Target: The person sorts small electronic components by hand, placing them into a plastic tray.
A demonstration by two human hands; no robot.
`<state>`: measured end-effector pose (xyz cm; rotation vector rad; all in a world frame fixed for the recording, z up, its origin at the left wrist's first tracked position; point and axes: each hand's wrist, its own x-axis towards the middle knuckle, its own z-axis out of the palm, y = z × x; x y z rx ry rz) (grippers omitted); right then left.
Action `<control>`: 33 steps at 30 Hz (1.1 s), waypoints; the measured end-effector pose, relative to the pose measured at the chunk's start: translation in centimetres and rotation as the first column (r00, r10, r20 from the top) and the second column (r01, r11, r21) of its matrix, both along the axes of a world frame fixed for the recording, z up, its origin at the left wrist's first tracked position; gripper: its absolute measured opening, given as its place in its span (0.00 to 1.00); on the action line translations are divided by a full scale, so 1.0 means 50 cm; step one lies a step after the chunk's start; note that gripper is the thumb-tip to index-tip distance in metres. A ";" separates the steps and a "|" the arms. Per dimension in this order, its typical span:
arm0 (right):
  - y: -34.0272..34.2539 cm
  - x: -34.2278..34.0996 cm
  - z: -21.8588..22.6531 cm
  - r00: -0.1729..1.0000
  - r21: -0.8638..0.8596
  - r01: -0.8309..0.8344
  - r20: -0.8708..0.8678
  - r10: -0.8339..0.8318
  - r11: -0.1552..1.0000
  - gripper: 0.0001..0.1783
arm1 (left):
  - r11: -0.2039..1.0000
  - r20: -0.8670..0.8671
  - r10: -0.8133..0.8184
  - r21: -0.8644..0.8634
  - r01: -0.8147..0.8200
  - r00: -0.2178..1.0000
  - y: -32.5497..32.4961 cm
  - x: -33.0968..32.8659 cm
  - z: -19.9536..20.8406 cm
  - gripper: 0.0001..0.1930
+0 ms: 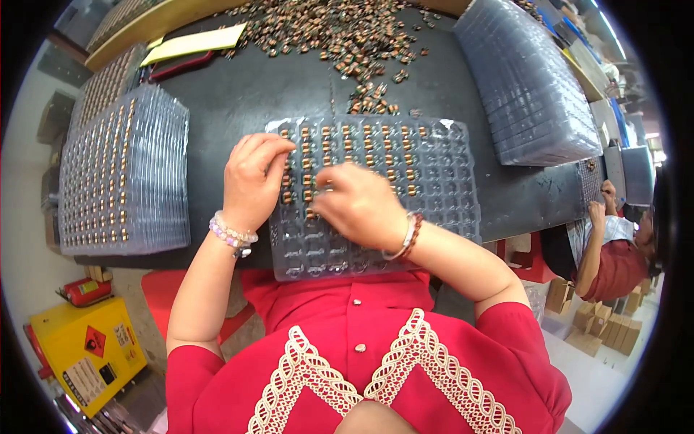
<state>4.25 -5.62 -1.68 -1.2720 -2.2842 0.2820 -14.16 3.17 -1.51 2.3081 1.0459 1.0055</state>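
Pinching a small copper-wound coil (311,214) with right hand (359,205) fingertips over clear blister tray (463,217); left hand (253,181) curled, contents hidden, steadying filled rows. Best seated squarely into its pocket, fed from loose coil pile (340,36) on dark table (238,94).

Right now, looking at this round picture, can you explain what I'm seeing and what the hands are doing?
The picture comes from a wide camera worn on a person's head, looking down, so straight edges bend. The two bare arms are that person's own. On the dark table lies a clear plastic tray with small pockets, many holding little brown parts. The left hand rests on the tray's left edge; the right hand presses fingertips into the pockets, and anything it holds is hidden. Behind lies a heap of loose parts, with a filled stack of trays left and an empty stack right.
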 end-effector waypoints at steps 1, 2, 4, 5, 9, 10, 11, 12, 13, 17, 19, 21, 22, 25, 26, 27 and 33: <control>0.028 0.034 0.006 0.990 0.107 0.138 -0.033 -0.135 0.985 0.07 | 1.000 0.010 -0.013 0.011 0.013 1.000 0.022 0.020 0.001 0.05; 0.055 0.070 0.016 0.963 0.209 0.269 -0.083 -0.257 0.940 0.08 | 0.998 -0.025 -0.059 -0.003 0.059 0.998 0.051 0.047 0.005 0.07; 0.110 0.147 0.045 0.880 0.149 0.474 -0.036 -0.474 0.868 0.14 | 0.995 -0.064 -0.101 -0.006 0.100 0.993 0.102 0.089 0.015 0.09; 0.126 0.187 0.045 0.854 0.090 0.510 0.066 -0.516 0.856 0.17 | 0.985 -0.168 -0.121 -0.142 0.097 0.978 0.127 0.120 0.012 0.13; 0.169 0.250 0.034 0.803 -0.192 0.554 0.380 -0.459 0.810 0.22 | 0.901 -0.429 -0.277 -0.428 0.076 0.860 0.192 0.220 0.008 0.27; 0.174 0.258 0.025 0.815 -0.211 0.538 0.377 -0.440 0.816 0.22 | 0.898 -0.437 -0.275 -0.435 0.066 0.857 0.192 0.235 0.006 0.27; 0.169 0.259 0.021 0.834 -0.220 0.523 0.329 -0.442 0.823 0.21 | 0.905 -0.398 -0.276 -0.413 0.098 0.875 0.186 0.250 -0.004 0.27; 0.175 0.273 0.003 0.897 -0.223 0.440 0.164 -0.412 0.870 0.22 | 0.912 -0.358 -0.277 -0.389 0.127 0.892 0.182 0.263 -0.017 0.27; 0.182 0.275 -0.007 0.906 -0.263 0.421 0.068 -0.418 0.868 0.22 | 0.926 -0.281 -0.260 -0.345 0.156 0.924 0.181 0.276 -0.026 0.26; 0.237 0.254 -0.035 0.863 -0.183 0.406 -0.245 -0.442 0.895 0.19 | 0.935 -0.105 -0.150 -0.340 0.106 0.983 0.192 0.302 -0.053 0.22; 0.285 0.265 -0.037 0.786 -0.189 0.450 -0.380 -0.488 0.873 0.17 | 0.940 -0.007 -0.112 -0.326 0.104 0.994 0.226 0.307 -0.062 0.21; 0.335 0.300 -0.034 0.734 -0.073 0.543 -0.443 -0.515 0.836 0.14 | 0.927 0.121 -0.016 -0.370 0.060 0.993 0.261 0.299 -0.043 0.18; 0.360 0.331 -0.030 0.733 0.041 0.612 -0.404 -0.547 0.790 0.14 | 0.947 0.113 0.070 -0.321 -0.031 0.991 0.284 0.288 -0.028 0.20; 0.428 0.450 -0.068 0.649 0.163 0.760 -0.256 -0.717 0.629 0.21 | 0.772 0.023 0.635 0.011 -0.636 0.772 0.347 0.245 -0.068 0.29; 0.448 0.457 -0.069 0.531 0.031 0.845 -0.157 -0.833 0.533 0.23 | 0.613 -0.015 0.783 -0.156 -0.775 0.622 0.365 0.227 -0.089 0.33; 0.468 0.480 -0.087 0.490 -0.078 0.860 -0.148 -0.859 0.504 0.25 | 0.504 -0.116 0.845 -0.158 -0.849 0.523 0.382 0.220 -0.113 0.32; 0.495 0.393 -0.109 0.676 -0.218 0.659 -0.246 -0.694 0.720 0.26 | 0.859 0.113 0.511 -0.053 -0.508 0.852 0.403 0.275 -0.122 0.26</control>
